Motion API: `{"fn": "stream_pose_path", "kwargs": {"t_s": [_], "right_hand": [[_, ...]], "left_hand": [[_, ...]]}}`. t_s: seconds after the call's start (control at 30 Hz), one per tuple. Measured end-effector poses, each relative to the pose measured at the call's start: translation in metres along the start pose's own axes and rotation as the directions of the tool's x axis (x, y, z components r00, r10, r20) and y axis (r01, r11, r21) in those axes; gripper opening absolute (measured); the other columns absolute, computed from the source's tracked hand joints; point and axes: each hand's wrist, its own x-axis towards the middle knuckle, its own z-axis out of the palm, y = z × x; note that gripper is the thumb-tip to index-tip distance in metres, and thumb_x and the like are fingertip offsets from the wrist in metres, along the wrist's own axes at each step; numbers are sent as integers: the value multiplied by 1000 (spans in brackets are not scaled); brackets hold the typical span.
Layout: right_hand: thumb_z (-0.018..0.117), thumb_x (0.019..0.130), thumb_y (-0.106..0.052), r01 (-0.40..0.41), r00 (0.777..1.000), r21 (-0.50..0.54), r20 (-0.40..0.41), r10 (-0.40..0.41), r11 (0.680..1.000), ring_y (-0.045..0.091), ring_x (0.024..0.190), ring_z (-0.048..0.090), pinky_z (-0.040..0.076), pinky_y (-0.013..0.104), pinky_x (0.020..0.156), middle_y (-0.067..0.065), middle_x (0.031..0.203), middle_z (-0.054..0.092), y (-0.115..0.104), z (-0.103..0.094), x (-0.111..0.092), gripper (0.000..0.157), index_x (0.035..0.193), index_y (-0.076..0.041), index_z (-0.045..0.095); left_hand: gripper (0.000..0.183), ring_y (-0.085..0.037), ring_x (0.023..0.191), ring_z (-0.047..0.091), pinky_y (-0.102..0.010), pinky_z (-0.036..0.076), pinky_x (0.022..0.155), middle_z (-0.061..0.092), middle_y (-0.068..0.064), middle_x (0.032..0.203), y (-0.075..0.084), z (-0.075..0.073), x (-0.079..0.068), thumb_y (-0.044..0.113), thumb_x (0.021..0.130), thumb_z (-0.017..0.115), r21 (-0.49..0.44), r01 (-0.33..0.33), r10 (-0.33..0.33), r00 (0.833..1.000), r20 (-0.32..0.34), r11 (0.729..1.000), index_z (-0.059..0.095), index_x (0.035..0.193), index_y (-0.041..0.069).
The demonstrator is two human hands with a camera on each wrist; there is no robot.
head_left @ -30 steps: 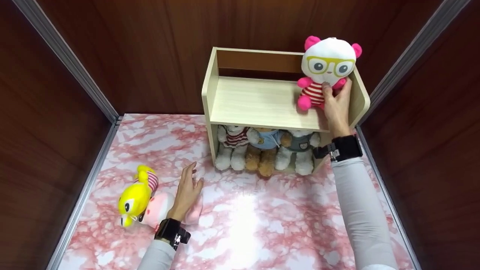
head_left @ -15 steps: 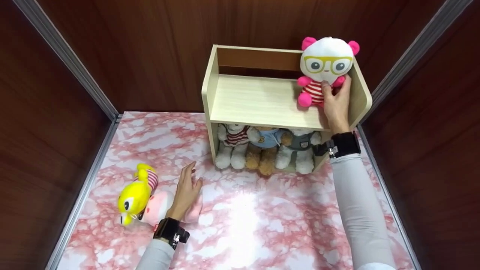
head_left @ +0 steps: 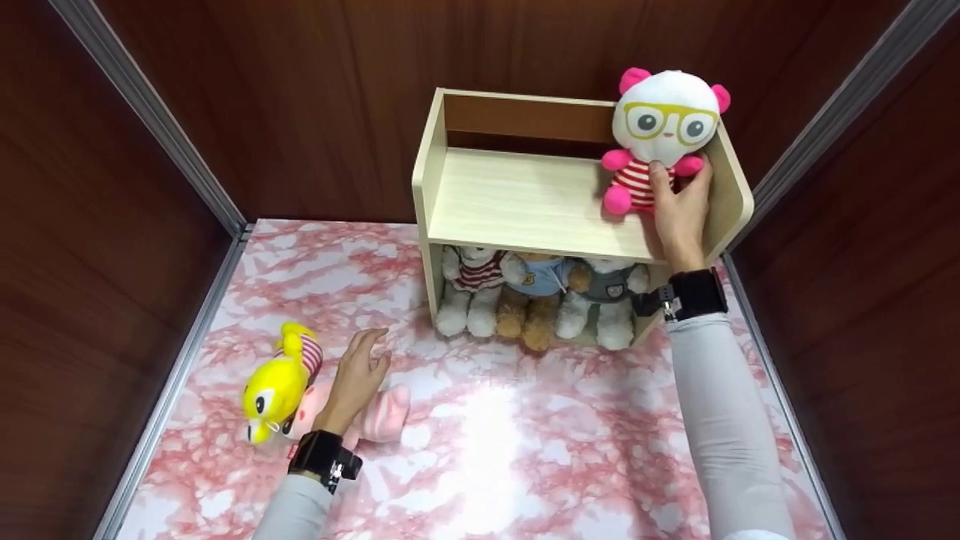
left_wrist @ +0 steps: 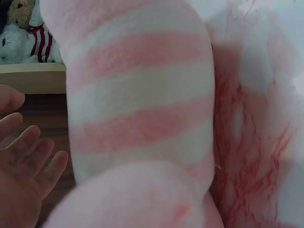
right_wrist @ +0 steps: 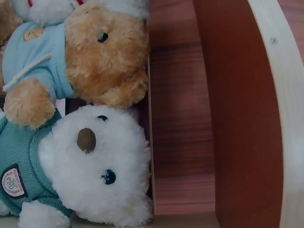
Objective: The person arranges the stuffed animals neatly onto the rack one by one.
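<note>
From my station, the head view gives me dark wood-grain walls (head_left: 322,120) around a red-and-white marbled surface (head_left: 570,442). On it, toward the back right, I have a pale two-tier shelf unit (head_left: 510,195). Two pale grey sleeves (head_left: 724,420) reach in from below.

The panda toy (head_left: 666,124), white-headed with printed yellow glasses, is upright at the right end of the upper tier, near the side panel; the hand covers part of its base, so I cannot tell whether it bears on the board. Below, I see three plush bears side by side: one in red stripes (head_left: 478,279), one in a blue hoodie (head_left: 537,277), one in a green sweater (head_left: 604,289). At left, the pink striped toy (head_left: 385,416) lies beside the yellow toy (head_left: 274,390).

The right hand (head_left: 682,210) grips the panda toy's body, thumb across its front. The left hand (head_left: 356,379) holds nothing, fingers loosely extended over the pink striped toy; my left wrist view shows a gap between fingertips and plush. Each wrist wears a black strap (head_left: 697,294).
</note>
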Motion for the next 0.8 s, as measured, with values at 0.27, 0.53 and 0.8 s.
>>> {"fn": "stream_pose_path", "kwargs": {"t_s": [0.27,0.53,0.8], "right_hand": [[68,100,-32,-33,999,92,11,32,995,17,133,53,42,22,108,20,149,53,-7,-9,-19,84,163,-5,20],[69,100,-24,-5,1000,175,23,1,985,16,152,31,40,26,115,16,166,31,-10,-15,-44,85,164,-5,16],[68,99,-9,185,983,71,-27,-183,980,21,152,29,24,30,124,23,164,29,-32,-21,-85,75,158,8,25]], "left_hand": [[37,-37,122,61,-53,49,103,60,-14,135,-7,-5,-4,6,97,68,50,10,-12,999,34,999,64,134,2],[33,-41,117,63,-53,50,102,61,-14,133,-11,-10,-4,7,97,68,61,14,-18,997,69,998,67,130,2],[34,-42,116,64,-54,50,103,62,-15,136,-8,-15,-1,13,99,67,88,40,-54,985,162,995,67,131,3]]}}
